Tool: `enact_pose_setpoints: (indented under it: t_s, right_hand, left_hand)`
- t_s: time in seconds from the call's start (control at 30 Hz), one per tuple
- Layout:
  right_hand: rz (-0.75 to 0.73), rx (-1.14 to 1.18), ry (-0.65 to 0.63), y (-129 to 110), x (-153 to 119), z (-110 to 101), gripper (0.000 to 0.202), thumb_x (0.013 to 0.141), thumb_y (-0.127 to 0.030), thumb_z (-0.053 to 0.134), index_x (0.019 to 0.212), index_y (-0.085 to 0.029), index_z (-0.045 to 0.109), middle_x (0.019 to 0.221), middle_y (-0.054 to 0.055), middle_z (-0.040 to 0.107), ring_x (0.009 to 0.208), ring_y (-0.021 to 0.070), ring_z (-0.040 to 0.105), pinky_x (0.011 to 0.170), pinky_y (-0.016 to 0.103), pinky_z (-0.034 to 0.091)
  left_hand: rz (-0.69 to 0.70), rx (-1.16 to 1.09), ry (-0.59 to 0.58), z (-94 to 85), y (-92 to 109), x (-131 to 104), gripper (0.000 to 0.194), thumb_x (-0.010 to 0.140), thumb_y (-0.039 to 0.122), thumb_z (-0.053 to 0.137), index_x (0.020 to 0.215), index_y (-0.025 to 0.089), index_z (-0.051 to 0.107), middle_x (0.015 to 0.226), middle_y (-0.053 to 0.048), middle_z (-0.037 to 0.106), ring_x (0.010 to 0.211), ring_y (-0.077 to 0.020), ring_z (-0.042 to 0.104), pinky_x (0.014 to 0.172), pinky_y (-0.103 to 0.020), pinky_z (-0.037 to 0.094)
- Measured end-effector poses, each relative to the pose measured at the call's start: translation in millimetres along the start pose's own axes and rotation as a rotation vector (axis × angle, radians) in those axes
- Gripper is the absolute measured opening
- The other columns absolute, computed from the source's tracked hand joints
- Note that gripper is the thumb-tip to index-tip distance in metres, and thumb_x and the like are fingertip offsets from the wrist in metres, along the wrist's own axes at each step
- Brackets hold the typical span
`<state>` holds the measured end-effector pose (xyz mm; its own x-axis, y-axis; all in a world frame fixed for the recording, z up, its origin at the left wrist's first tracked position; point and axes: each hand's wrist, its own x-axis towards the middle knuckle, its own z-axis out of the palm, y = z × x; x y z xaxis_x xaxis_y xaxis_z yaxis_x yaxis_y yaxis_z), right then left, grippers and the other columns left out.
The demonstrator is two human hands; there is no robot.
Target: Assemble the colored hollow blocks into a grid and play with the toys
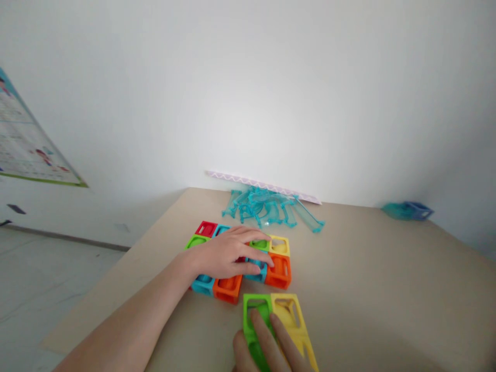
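My left hand (232, 253) lies across the joined block group, palm down, its fingers spread over red, blue, green and orange hollow blocks. At that group's right end are a yellow block (279, 245) and an orange block (279, 270). Nearer to me, my right hand (267, 343) rests on a separate piece made of green blocks (257, 305) and yellow blocks (287, 312), its fingers bent over the green side. A gap of bare tabletop separates this piece from the larger group. The right thumb and the piece's near end are partly hidden or cut off.
Several translucent teal track pieces (271, 204) are heaped at the back of the table (368, 268), by a patterned strip (263, 185) against the wall. A blue block (418, 211) with a teal piece sits at the far right. A poster (34, 139) hangs at left.
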<state>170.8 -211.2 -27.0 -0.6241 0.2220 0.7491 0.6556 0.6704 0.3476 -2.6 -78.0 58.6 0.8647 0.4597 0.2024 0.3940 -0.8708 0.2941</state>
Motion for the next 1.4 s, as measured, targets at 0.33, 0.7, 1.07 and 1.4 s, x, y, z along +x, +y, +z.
enact_pose_setpoints:
  t_s: [0.33, 0.7, 1.07, 1.4]
  right_hand:
    - [-0.018, 0.098, -0.089, 18.9, 32.1, -6.1, 0.019, 0.092, -0.026, 0.052, 0.108, -0.021, 0.06, 0.105, 0.005, 0.07, 0.095, 0.0277, 0.066, 0.086, 0.043, 0.051]
    - [-0.5, 0.66, -0.402, 67.3, 58.4, -11.6, 0.023, 0.1, -0.023, 0.043, 0.091, -0.02, 0.063, 0.089, 0.0, 0.064, 0.096, 0.0152, 0.054, 0.095, 0.029, 0.04]
    - [-0.458, 0.8, -0.544, 60.0, 72.8, -13.2, 0.021, 0.095, -0.022, 0.053, 0.077, -0.016, 0.06, 0.081, 0.001, 0.063, 0.084, 0.0119, 0.055, 0.079, 0.019, 0.044]
    - [-0.387, 0.938, -0.608, 70.5, 71.6, -23.4, 0.014, 0.093, -0.02, 0.056, 0.08, -0.018, 0.057, 0.085, -0.001, 0.067, 0.09, 0.008, 0.058, 0.085, 0.015, 0.046]
  left_hand:
    - [-0.068, 0.019, -0.022, -1.5, 7.4, 0.1, 0.038, 0.089, 0.048, 0.052, 0.124, 0.035, 0.061, 0.146, -0.001, 0.044, 0.136, -0.0255, 0.036, 0.114, -0.042, 0.025]
    - [-0.072, -0.015, 0.036, 1.9, 7.3, 0.4, 0.036, 0.085, 0.049, 0.059, 0.117, 0.034, 0.066, 0.142, -0.002, 0.048, 0.132, -0.0256, 0.04, 0.113, -0.039, 0.028]
    - [-0.087, -0.012, 0.051, 5.1, 6.6, 0.8, 0.034, 0.083, 0.047, 0.062, 0.113, 0.033, 0.068, 0.14, -0.003, 0.049, 0.13, -0.0254, 0.041, 0.111, -0.041, 0.03]
    - [-0.063, 0.019, 0.047, 4.1, 7.5, 0.4, 0.033, 0.086, 0.046, 0.059, 0.116, 0.034, 0.067, 0.139, -0.003, 0.048, 0.13, -0.0258, 0.04, 0.111, -0.041, 0.029]
